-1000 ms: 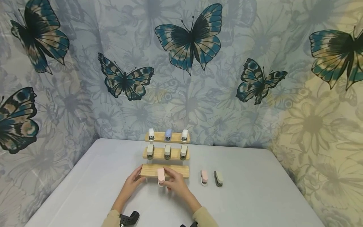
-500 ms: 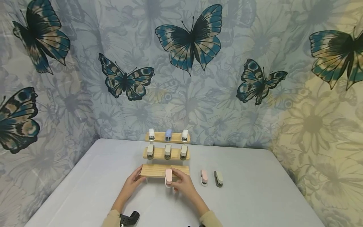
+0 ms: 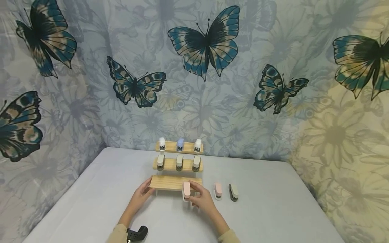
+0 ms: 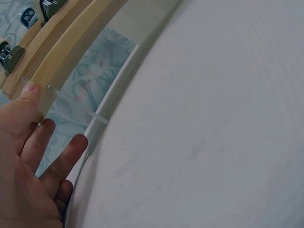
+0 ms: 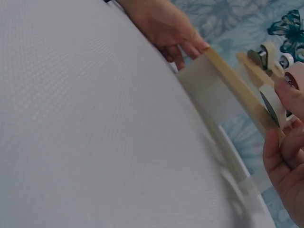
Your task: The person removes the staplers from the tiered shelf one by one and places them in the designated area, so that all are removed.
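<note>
Pale wood makes up the three-tier stepped display stand [image 3: 170, 182] I'm looking at on the grey table [image 3: 267, 216], and both hands are at its lowest, nearest shelf. My right hand [image 3: 202, 199] pinches a small pink stapler [image 3: 186, 190] between thumb and fingers, holding it against the front edge of that bottom shelf, right of the middle. In the right wrist view the stapler [image 5: 285, 92] sits clipped over the wooden edge with my fingertips [image 5: 290, 97] curled on it. My left hand [image 3: 142, 194] rests at the left end of the same shelf, thumb on the wood and fingers loosely extended below it; the left wrist view shows the thumb [image 4: 29, 95] against the shelf's corner and nothing held. The middle shelf carries three grey-green staplers [image 3: 179, 162] and the top, far shelf three more, white and blue [image 3: 180, 144]. On the table to the right of the stand lie a second pink stapler [image 3: 217, 190] and, just beside it, a dark olive stapler [image 3: 233, 192], both apart from my right hand
</note>
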`<state>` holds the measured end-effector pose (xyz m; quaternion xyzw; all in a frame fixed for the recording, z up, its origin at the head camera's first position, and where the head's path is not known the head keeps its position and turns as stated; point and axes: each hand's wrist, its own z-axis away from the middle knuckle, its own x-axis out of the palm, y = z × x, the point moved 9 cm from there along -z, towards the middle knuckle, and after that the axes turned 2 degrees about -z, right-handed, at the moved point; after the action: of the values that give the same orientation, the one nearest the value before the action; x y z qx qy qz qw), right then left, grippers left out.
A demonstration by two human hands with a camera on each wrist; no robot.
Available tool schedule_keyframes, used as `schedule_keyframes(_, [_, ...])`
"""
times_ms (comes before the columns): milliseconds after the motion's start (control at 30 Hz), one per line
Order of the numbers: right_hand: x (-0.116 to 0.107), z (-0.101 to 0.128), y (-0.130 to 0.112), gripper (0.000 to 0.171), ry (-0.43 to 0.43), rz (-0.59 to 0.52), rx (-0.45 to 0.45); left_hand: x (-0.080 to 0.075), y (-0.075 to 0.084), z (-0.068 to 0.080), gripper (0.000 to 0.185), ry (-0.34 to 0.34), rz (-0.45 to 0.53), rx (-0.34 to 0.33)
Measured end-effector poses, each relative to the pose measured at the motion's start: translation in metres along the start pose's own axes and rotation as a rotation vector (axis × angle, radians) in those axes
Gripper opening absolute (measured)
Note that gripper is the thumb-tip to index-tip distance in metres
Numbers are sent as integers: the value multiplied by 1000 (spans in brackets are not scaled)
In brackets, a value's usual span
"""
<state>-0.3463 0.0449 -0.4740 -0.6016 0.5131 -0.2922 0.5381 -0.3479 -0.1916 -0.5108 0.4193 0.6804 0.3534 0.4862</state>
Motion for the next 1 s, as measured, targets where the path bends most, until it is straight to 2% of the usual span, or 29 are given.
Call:
schedule_keyframes(300, [-20,5,10,62,74,-42,109,3,-1,-4,51,-15,-17,4])
schedule_keyframes(567, [-38,4,16,59,78,-61,119,2,-2,-2,52,-39,0,0])
schedule_keyframes(700, [-50,5,18,57,118,-35,123,-1,1,-3,53,-16,-1,-7])
schedule_keyframes(833, [-59,7,24,59,159,-48,135,-1,2,-2,54,-26,15,-19])
schedule_keyframes(900, [-62,8,27,60,155,-66,136,1,0,-2,54,-36,17,-34])
schedule_keyframes(1000, [-64,10,27,61,128,-90,138,3,-1,0,54,-44,21,-23])
